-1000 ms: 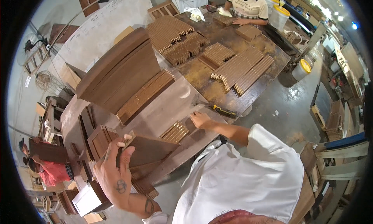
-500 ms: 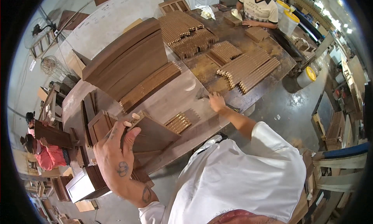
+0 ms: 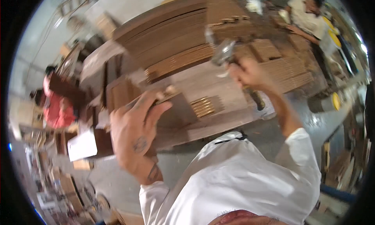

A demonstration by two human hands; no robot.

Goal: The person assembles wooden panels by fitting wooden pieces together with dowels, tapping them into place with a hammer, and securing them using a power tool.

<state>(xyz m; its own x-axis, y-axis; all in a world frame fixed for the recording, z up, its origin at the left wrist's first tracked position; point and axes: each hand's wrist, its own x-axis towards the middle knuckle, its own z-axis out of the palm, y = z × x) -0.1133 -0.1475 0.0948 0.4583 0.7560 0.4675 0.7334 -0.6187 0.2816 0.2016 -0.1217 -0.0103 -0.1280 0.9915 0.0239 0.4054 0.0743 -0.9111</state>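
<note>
My right hand, blurred by motion, is wrapped round a hammer raised over the table, its metal head pointing away from me and its dark handle toward me. My left hand grips the upper edge of a brown wooden panel piece that stands on the table, thumb on one side and fingers on the other. Small pale bits show at the fingertips; I cannot tell whether they are pegs or finger coverings. Just right of the panel lies a small stack of strips with shiny golden edges.
Behind stands a large brown wooden panel with a row of slats along its foot. More stacked slats lie on the right part of the table. A person works at the far right; others in red are at the left.
My right hand has lifted the hammer off the table. The view has swung, so the table sits farther right and higher. My left hand still grips the panel piece.
</note>
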